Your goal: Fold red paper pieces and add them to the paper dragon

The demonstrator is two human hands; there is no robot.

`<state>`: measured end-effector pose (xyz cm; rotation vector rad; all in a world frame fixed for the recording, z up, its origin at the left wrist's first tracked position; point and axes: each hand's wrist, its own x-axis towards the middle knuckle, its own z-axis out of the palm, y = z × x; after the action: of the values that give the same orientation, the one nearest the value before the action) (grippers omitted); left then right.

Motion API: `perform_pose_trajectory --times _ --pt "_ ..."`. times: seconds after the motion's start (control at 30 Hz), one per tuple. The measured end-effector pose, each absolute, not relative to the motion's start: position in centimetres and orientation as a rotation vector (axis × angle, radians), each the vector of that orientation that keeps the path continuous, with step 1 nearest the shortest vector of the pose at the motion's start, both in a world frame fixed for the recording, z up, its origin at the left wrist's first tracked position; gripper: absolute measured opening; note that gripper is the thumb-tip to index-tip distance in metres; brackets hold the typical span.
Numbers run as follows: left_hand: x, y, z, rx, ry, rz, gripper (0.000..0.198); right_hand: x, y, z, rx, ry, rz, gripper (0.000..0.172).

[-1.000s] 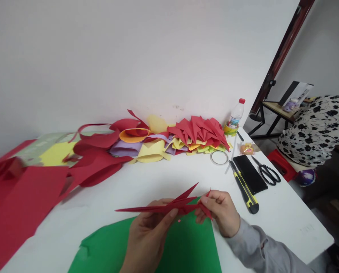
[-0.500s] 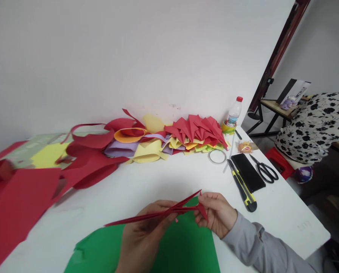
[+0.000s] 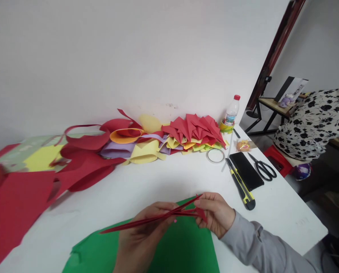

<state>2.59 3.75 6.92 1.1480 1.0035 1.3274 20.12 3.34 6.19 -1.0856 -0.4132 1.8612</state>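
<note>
- Two bare hands hold one red folded paper (image 3: 152,218) in the air above a green sheet (image 3: 190,242), which lies on the white worktop (image 3: 283,223).
- Over the last second, the paper's long left tip has dipped, and the upper point at its right, which stood clear of the layers below, has come down close beside the right fingers; whether it touches them I can't tell.
- The piece now shows nearly edge-on, as a thin slanting strip, which I read as its layers being drawn flatter together while the small end is worked.
- Left hand (image 3: 142,237): its grip is closed, thumb and fingers pinching the middle of the paper and steadying it, I'd judge.
- Right hand (image 3: 219,212): its grip is closed too, fingertips pinching the small flap (image 3: 202,215) at the paper's right end; it has stayed there throughout, so the finer handling seems to be at that end.
- Similar red pointed pieces (image 3: 193,127) lie heaped by the wall, unmoved.
- The cutter (image 3: 241,184) and scissors (image 3: 261,167) rest to the right, well apart from both hands, and look untouched.
</note>
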Motion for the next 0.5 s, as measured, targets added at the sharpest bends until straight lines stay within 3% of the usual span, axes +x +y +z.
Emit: perform_pose_trajectory --times 0.17,0.3,0.5 --pt "2.53 3.92 6.79 1.11 0.995 1.309 0.014 20.01 3.21 6.17 -1.032 -0.527 1.727 0.058" --pt "2.82 4.12 7.18 0.935 1.04 1.319 0.022 20.01 3.18 6.11 -0.954 -0.722 1.527 0.04" --pt "3.09 4.15 7.64 0.711 1.036 1.302 0.03 20.34 3.03 6.16 -0.916 -0.866 1.444 0.027"
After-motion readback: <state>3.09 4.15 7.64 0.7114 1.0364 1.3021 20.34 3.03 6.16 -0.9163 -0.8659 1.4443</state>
